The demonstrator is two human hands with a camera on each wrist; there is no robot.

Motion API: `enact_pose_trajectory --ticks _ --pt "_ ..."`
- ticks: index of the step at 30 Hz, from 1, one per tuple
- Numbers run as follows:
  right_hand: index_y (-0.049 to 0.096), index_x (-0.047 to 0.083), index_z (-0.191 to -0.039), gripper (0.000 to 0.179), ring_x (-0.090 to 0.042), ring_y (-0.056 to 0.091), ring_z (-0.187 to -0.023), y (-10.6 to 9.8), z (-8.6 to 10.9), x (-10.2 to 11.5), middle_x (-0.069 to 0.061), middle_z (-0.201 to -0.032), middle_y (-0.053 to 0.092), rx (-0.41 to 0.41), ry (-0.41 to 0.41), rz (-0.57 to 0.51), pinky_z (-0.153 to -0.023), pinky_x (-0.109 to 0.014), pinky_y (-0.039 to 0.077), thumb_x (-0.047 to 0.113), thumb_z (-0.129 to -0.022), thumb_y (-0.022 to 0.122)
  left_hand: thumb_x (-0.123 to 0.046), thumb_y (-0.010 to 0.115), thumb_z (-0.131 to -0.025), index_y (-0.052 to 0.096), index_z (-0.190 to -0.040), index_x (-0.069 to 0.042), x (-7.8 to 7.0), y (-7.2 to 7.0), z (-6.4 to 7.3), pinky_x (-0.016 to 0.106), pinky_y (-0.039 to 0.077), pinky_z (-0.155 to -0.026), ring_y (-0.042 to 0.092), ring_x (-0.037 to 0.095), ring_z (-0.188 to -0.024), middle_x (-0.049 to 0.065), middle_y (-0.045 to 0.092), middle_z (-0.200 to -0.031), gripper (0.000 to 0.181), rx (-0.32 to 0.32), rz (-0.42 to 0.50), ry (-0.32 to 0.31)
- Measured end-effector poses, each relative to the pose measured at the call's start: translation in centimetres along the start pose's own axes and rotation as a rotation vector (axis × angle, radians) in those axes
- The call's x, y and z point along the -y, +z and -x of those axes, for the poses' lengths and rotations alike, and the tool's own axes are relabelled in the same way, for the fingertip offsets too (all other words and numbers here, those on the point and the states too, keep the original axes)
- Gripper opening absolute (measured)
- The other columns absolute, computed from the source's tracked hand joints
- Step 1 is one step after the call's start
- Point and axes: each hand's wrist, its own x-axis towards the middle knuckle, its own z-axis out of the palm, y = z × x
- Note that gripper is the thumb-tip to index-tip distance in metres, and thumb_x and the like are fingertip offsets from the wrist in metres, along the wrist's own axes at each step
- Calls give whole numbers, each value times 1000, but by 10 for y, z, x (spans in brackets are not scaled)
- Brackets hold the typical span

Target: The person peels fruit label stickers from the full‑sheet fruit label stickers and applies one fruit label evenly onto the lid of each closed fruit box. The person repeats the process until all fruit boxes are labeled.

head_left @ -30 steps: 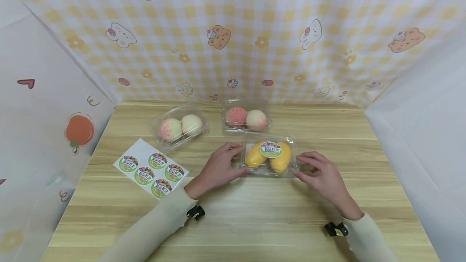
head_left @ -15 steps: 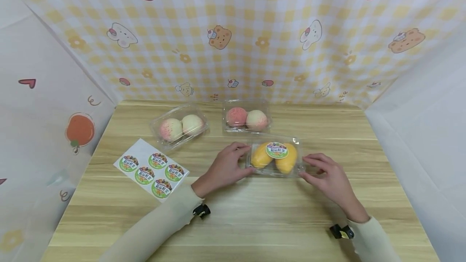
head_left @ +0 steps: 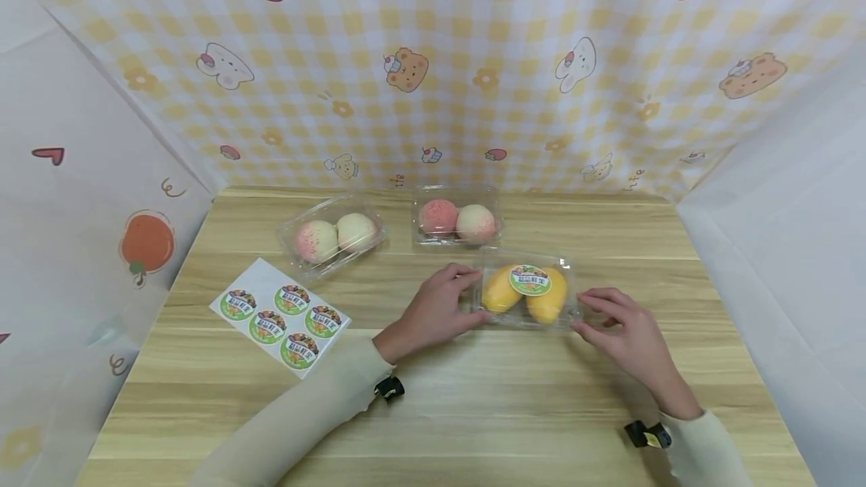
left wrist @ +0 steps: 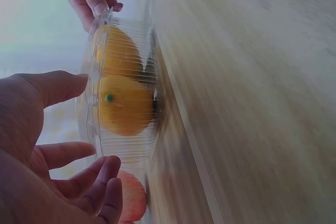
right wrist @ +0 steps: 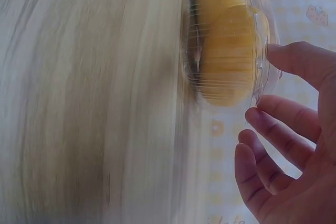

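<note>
A clear plastic clamshell box (head_left: 494, 317) holds two yellow mangoes (head_left: 501, 291) and bears a round printed sticker (head_left: 531, 280) on its lid. My left hand (head_left: 440, 307) holds its left end, thumb at the near corner and index finger at the far one. At the right end my right hand (head_left: 632, 333) grips the rim in the same way. In the left wrist view, the thumb (left wrist: 63, 85) presses the lid's rim while the lower fingers hang loosely curled. The right wrist view shows the right thumb (right wrist: 294, 59) and index finger at the rim.
Behind stand two more clear boxes, one with a pink and a pale peach (head_left: 439, 218), the other with two pale peaches (head_left: 316, 241). A sheet of round stickers (head_left: 271, 278) lies at the left of the wooden table (head_left: 487, 427). A checked curtain (head_left: 487, 119) hangs at the back.
Both hands have moved to the right together, with the mango box between them. The peach boxes and the sticker sheet stay where they were.
</note>
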Motion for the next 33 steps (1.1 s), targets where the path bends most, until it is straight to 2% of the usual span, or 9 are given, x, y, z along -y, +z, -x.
enact_pose_trajectory --ticks 5,12,24,33 --pt "82 -3 -117 42 -33 73 -95 -3 2 -1 -13 -119 77 -8 1 -5 -69 -20 59 0 -78 96 -39 87 -93 66 -149 0 -1 3 -4 44 54 -106 65 27 -127 11 65 -147 71 14 -1 -7" --pt "82 -3 -118 42 -32 73 -95 -8 3 -3 -13 -119 77 -9 11 13 -70 -15 56 -1 -78 95 -41 85 -94 65 -151 -2 -3 7 -11 44 51 -111 62 26 -134 8 63 -150 72 35 -3 -10" --pt "82 -1 -118 46 -29 72 -94 -16 7 -10 -15 -120 77 -20 16 38 -68 -15 56 -1 -75 97 -41 84 -95 65 -151 -2 -10 14 -21 43 52 -110 61 26 -133 10 64 -149 71 54 -32 8" --pt "81 -3 -118 40 -29 72 -90 -19 6 -14 -16 -117 77 -20 37 40 -67 -15 56 -3 -79 93 -41 85 -96 63 -153 -2 -16 16 -29 41 51 -112 60 26 -135 9 63 -152 72 67 -50 5"
